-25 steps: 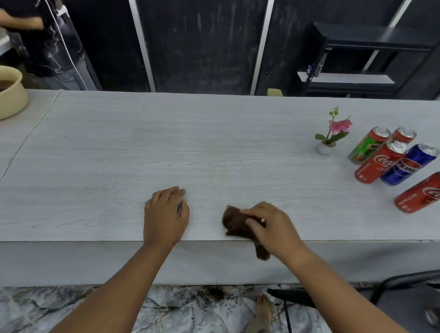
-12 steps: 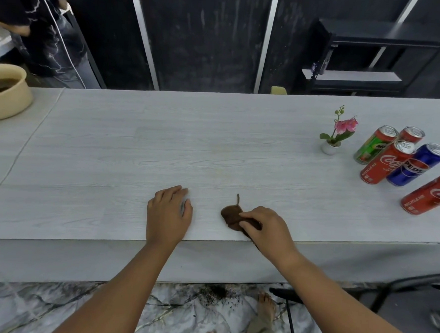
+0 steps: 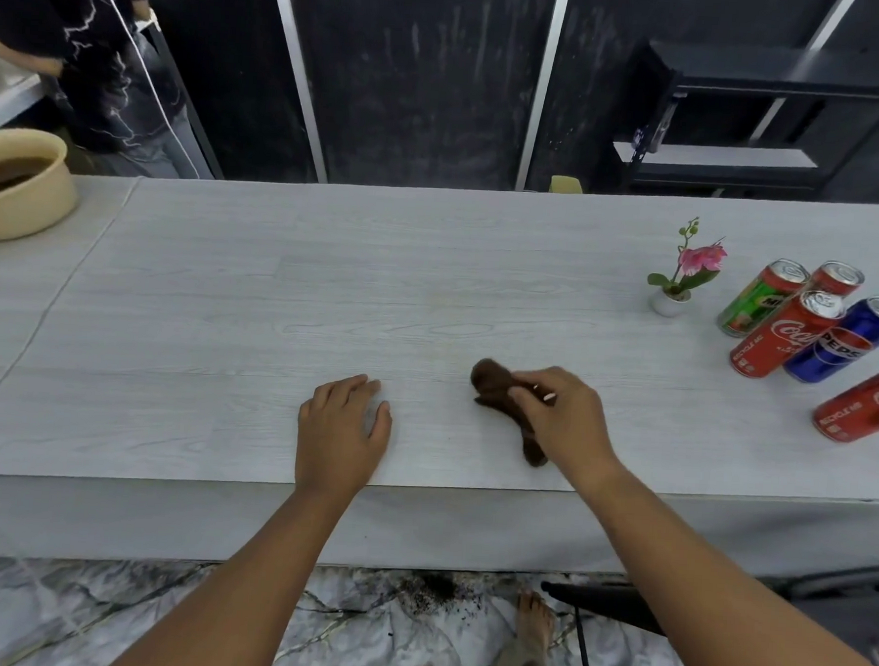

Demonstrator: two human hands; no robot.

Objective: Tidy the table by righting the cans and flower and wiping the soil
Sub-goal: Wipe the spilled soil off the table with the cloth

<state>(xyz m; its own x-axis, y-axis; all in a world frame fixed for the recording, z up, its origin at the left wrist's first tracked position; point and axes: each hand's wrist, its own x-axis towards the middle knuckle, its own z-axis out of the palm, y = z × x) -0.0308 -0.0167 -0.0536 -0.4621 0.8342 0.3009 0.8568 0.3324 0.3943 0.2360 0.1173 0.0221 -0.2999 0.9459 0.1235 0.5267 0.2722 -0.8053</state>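
My right hand (image 3: 561, 417) pinches the brown cloth (image 3: 496, 382) at frame centre, its long axis running upper-left to lower-right under my palm. My left hand (image 3: 342, 424) lies flat, fingers straight, farther left.

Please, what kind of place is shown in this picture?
Probably an indoor studio or workroom: a long grey table stands before dark wall panels, with a black shelf behind and a marble-look floor.
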